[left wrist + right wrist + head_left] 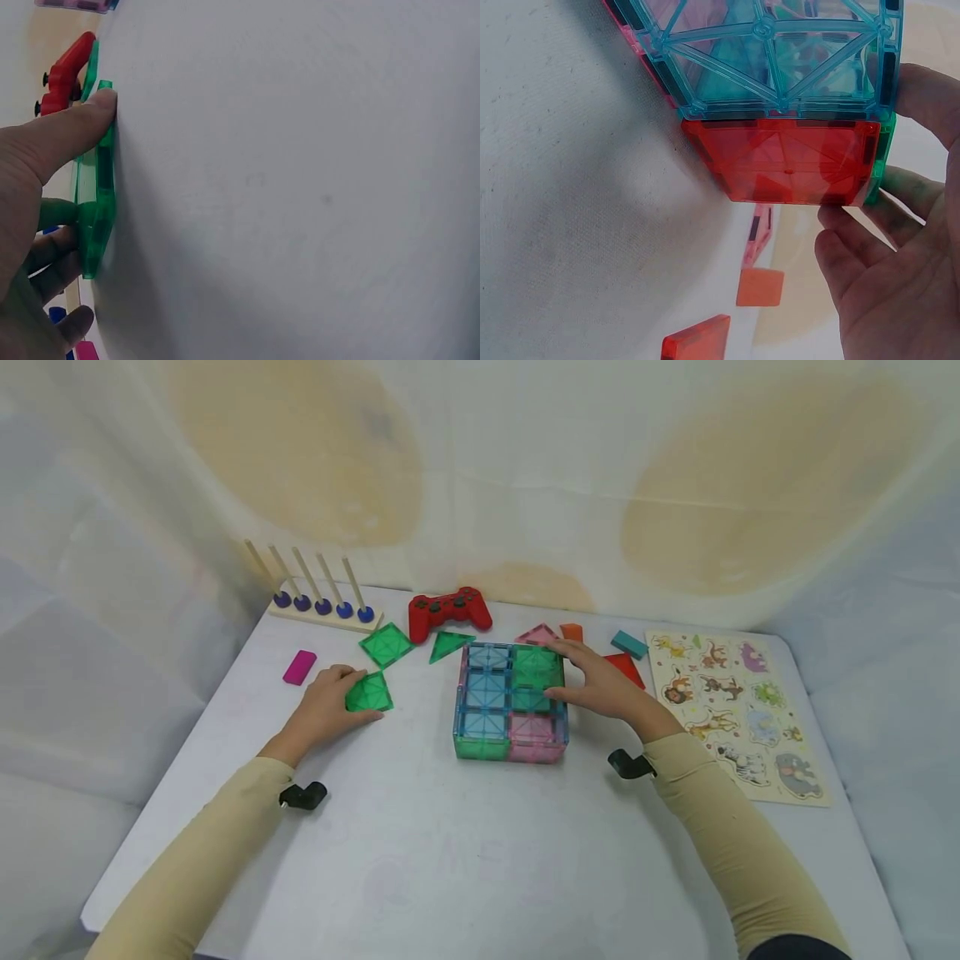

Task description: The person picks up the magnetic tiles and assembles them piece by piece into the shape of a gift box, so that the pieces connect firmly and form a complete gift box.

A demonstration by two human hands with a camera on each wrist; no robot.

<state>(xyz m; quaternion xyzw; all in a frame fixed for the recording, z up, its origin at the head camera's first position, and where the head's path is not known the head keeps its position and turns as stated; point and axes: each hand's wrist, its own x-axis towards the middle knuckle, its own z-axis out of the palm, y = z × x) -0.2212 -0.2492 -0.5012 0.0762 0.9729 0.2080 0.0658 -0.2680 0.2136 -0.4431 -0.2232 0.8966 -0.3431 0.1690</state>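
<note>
Pinching a green tile point(372, 692) at centre-left, the left hand point(322, 708) likely must lift; spread right fingers point(576, 652) touch the central box point(486, 690).

You are seeing no readable text, label, brand, number or sign; the faint marks point(491, 856) on your table point(420, 914) are showing too dimly to decipher.
</note>
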